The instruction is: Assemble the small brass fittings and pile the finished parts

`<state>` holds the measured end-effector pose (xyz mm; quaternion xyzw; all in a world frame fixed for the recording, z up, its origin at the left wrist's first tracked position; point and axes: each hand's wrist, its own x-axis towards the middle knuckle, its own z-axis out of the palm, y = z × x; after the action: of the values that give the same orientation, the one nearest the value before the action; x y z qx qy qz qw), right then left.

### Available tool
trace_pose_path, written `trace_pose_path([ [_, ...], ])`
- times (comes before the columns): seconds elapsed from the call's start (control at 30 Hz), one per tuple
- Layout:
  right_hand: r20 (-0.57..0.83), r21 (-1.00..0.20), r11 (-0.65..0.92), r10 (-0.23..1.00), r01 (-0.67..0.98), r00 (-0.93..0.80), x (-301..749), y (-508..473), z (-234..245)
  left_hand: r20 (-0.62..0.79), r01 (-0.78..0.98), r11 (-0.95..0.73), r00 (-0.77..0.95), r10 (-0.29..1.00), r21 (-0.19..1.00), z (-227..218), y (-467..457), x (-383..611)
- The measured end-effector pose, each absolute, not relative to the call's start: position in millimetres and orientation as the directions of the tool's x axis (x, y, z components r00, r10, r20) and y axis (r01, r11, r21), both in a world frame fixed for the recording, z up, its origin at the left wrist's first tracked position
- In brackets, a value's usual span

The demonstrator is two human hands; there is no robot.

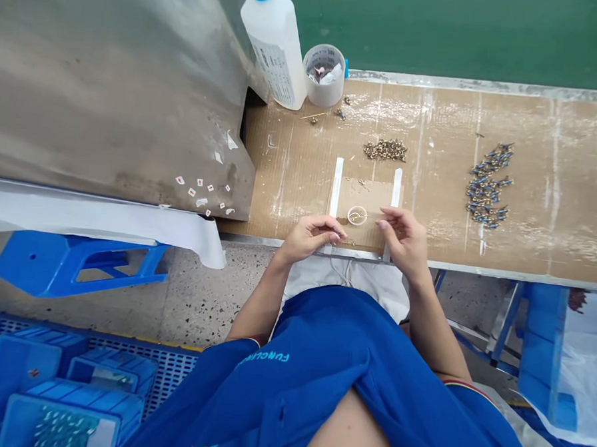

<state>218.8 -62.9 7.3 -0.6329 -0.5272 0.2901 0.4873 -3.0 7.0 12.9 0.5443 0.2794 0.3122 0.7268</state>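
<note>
My right hand [403,241] is closed in a pinch at the right side of the cardboard work pad. A thin stick [365,217] seems to run from its fingertips over a small round white dish [357,216]. My left hand [314,237] is at the pad's front left corner, thumb and fingers pinched together. Whatever may be between them is too small to make out. The cardboard pad [373,190] lies between two white strips, with a few tiny metal bits on it. Beyond the pad sits a heap of small brass-coloured metal parts [385,150].
Far right on the cardboard-covered bench lies a pile of blue-and-brass parts [489,187]. A white bottle [276,52] and a tape-roll cup [324,91] with scraps stand at the back left. A metal housing [134,108] borders the left. A blue stool [76,265] is below.
</note>
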Motion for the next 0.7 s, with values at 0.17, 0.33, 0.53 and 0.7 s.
trace_pose_path([
  [0.17, 0.108, -0.929, 0.028, 0.974, 0.37, 0.198, 204.5, -49.2, 6.6, -0.088, -0.127, 0.211, 0.619, 0.78, 0.969, 6.1, 4.3, -6.3],
  [0.33, 0.176, -0.906, 0.082, 0.965, 0.414, 0.194, 203.2, -45.8, 9.0, -0.1, -0.145, 0.248, 0.642, 0.76, 0.958, 2.5, 2.3, -9.2],
  [0.53, 0.093, -0.951, 0.054, 0.989, 0.306, 0.115, 214.5, -45.0, 10.3, -0.045, -0.158, 0.182, 0.623, 0.781, 0.971, 2.9, 2.2, -10.3],
  [0.7, 0.144, -0.925, 0.099, 0.985, 0.367, 0.099, 218.1, -44.4, 11.7, -0.049, -0.114, 0.152, 0.623, 0.781, 0.982, 1.0, -0.2, -9.3],
])
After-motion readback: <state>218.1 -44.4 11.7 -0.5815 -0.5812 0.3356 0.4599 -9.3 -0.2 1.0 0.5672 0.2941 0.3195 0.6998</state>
